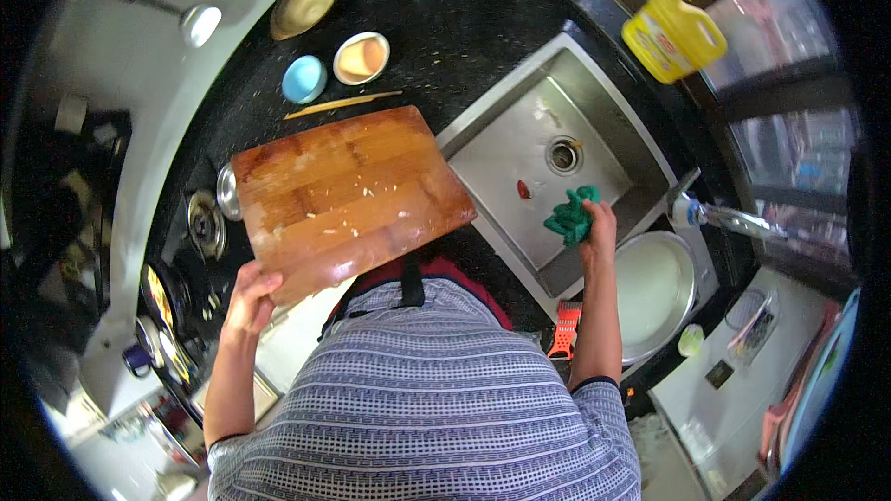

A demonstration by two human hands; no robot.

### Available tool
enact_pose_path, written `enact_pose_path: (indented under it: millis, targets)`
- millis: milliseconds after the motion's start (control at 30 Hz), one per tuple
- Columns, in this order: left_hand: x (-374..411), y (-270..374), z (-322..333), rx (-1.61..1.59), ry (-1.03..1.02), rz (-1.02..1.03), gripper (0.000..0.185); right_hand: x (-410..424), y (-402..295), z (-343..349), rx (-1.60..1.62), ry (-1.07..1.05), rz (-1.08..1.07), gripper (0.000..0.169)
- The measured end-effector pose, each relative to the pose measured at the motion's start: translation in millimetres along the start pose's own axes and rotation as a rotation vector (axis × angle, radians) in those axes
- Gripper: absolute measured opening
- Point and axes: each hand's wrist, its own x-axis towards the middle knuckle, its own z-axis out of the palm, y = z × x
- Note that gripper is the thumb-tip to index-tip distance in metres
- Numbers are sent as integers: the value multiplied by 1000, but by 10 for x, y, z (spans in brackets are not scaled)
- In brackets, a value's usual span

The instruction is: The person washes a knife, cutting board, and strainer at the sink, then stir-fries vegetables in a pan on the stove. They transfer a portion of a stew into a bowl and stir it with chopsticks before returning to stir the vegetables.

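My left hand (pixel 252 296) grips the near left corner of a wooden cutting board (pixel 355 195), thumb on top and fingers hidden beneath. Small pale food bits and wet patches lie on the board. A crumpled green cloth (pixel 574 216) is bunched in my right hand (pixel 598 226), held over the steel sink (pixel 508 146). A red scrap (pixel 523 189) lies on the sink floor, near the drain (pixel 564 155). The board's right edge reaches the sink's left rim.
Beyond the board are chopsticks (pixel 341 104), a blue bowl (pixel 304 80) and a white bowl (pixel 361 58) with food. A large metal basin (pixel 654 292) of cloudy liquid stands right of the sink, beside an orange grater (pixel 565 330). A yellow jug (pixel 672 35) stands by the window.
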Motion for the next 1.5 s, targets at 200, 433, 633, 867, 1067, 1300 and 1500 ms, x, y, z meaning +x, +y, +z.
enact_pose_path:
  millis: [200,433,633,867,1067,1300,1500]
  targets:
    - [167,675,1056,358,-240,-74,56,144,-303,-510,-278,452,-590,36]
    - [1061,193,2552,648,-595,-119,38,538,-901,-810,-550,670,-944,31]
    - [1205,-293,3620,869,-728,-83,29,477,-1048,-678,-532,734,-823,25]
    - [1265,-686,4055,1112,-915,216,42,-98,-654,-360,-121,450,-805,22]
    - [1257,-803,4059,1063,-957,348,66,-567,-224,-82,149,322,-645,14]
    - [1342,-850,4009,949,-924,229,63,-217,-741,-448,-55,560,-782,23]
    - [1333,-966,4097,1069,-1008,431,58,384,-1133,-583,-325,612,-786,32]
